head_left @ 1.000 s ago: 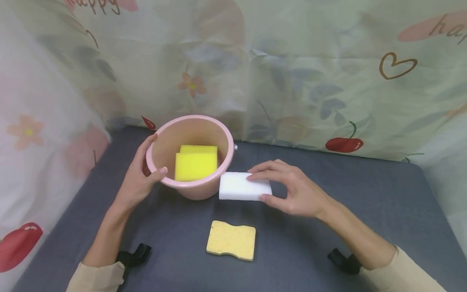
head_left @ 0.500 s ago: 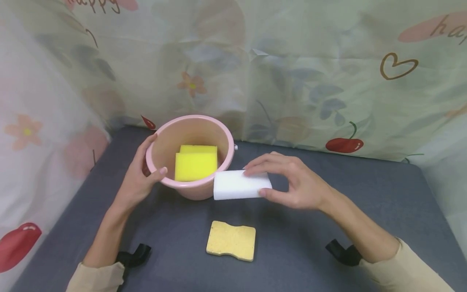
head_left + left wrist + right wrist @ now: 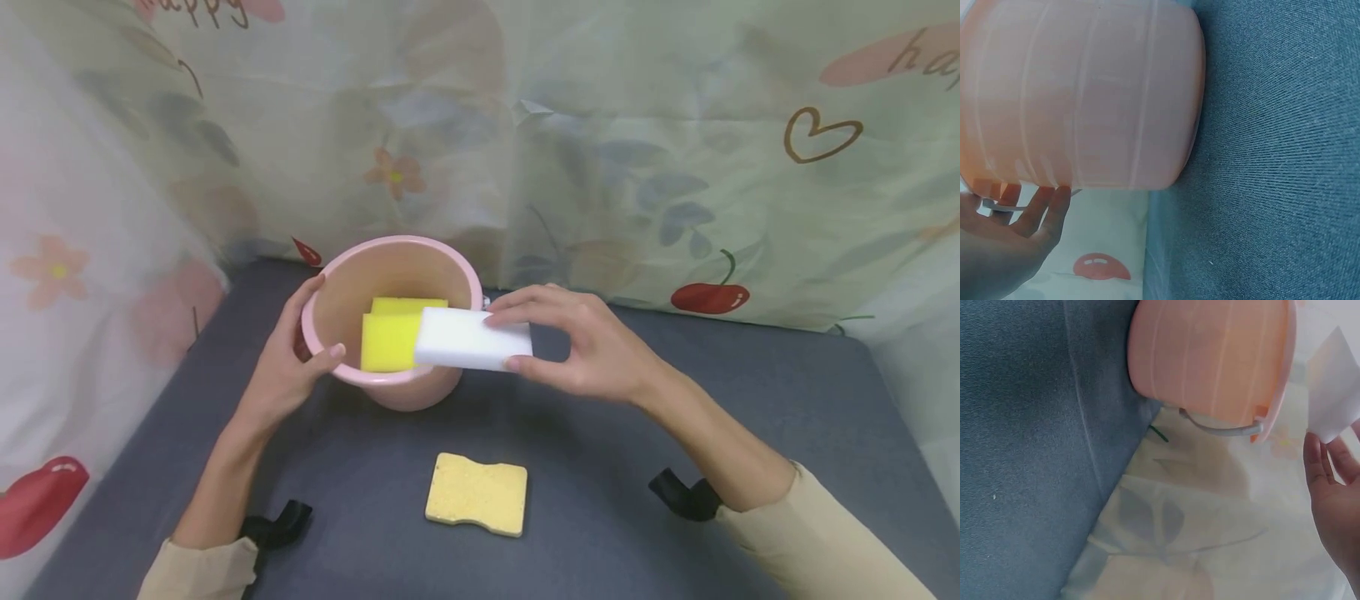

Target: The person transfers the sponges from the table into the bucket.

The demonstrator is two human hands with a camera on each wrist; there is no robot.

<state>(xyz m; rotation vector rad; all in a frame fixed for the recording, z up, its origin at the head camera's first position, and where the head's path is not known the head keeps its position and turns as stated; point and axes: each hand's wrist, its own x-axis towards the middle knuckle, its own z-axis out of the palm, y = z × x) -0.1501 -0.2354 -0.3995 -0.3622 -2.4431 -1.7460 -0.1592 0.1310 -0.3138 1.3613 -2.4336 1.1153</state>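
Note:
A pink bucket point(image 3: 408, 396) stands on the dark cloth with two bright yellow sponges point(image 3: 386, 342) inside it. My left hand point(image 3: 281, 367) grips the bucket's left rim, thumb over the front edge; in the left wrist view its fingers point(image 3: 1038, 212) lie against the outer wall. My right hand point(image 3: 581, 342) pinches a white sponge point(image 3: 472, 339) by its right end. The white block's left end overlaps the bucket's right rim and part of the yellow sponges in the head view. In the right wrist view the white sponge point(image 3: 1333, 390) is held above rim height.
A pale yellow sponge point(image 3: 477, 494) with notched sides lies flat on the dark cloth-covered table point(image 3: 360, 533) in front of the bucket. The bucket's handle point(image 3: 1222, 430) hangs along its far side. A patterned curtain point(image 3: 600, 167) hangs behind and at the sides.
My right hand has lifted the white sponge and brought it up and to the left, from beside the bucket to over its right rim. My left hand has stayed on the bucket.

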